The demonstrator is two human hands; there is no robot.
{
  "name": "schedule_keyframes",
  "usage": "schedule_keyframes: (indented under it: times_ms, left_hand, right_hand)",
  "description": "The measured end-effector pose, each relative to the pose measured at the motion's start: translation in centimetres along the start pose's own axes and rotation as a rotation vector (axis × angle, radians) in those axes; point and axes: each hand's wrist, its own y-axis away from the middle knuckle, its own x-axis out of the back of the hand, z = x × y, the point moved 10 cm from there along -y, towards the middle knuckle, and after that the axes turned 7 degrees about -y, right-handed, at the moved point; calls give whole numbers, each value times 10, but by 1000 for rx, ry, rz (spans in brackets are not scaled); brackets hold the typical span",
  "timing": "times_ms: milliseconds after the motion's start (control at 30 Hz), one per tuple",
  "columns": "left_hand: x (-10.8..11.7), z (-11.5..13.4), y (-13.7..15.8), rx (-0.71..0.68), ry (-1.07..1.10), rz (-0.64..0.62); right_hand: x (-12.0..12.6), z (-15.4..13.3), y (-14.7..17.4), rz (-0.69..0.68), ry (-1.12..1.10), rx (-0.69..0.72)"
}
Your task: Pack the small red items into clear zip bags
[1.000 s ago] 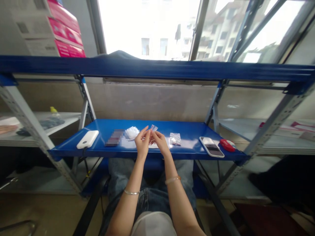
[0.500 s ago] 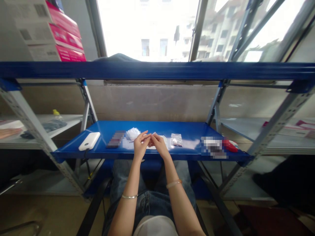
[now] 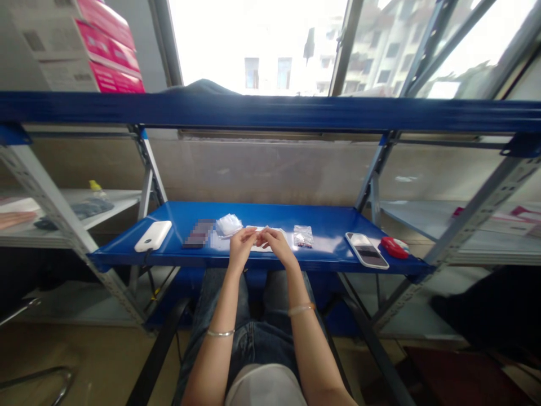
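My left hand (image 3: 242, 246) and my right hand (image 3: 273, 242) meet over the front middle of the blue shelf (image 3: 325, 214). Fingertips of both are pinched close together; whatever lies between them is too small to make out. Beneath them is a white sheet (image 3: 282, 232), partly covered by my hands. A pile of clear plastic bags (image 3: 229, 225) sits just beyond my left hand. To the right of my right hand lies a clear bag with small dark and reddish pieces (image 3: 303, 237).
A white power bank (image 3: 153, 236) with a cable lies at the left, near a blurred-out dark item (image 3: 198, 234). On the right are a phone (image 3: 366, 250) and a red object (image 3: 394, 247). A blue upper beam (image 3: 270, 113) crosses above the work surface.
My right hand's fingers have curled and the fingertips have shifted slightly. The view has tilted a little, and the bags stay where they were.
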Motion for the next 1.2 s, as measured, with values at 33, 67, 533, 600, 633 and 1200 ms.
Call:
schedule_keyframes:
  times_ms: [33,67,533,600,633,1200]
  left_hand:
    - [-1,1,0,-14,-26,-16]
    - [-2,2,0,-28,-56,-34]
    - [-28,32,21,-290,-573,-195]
    - [-25,31,21,-270,-625,-165]
    - [-23,31,20,-259,-648,-144]
    - [20,31,16,-285,-692,307]
  right_hand:
    - [2,0,0,18,10,-1]
    - [4,1,0,30,20,-4]
    - [7,3,1,-23,108,-2]
    - [1,0,2,-46,134,26]
    - [-2,-2,2,-52,150,44]
    - [-1,-10,10,156,427,139]
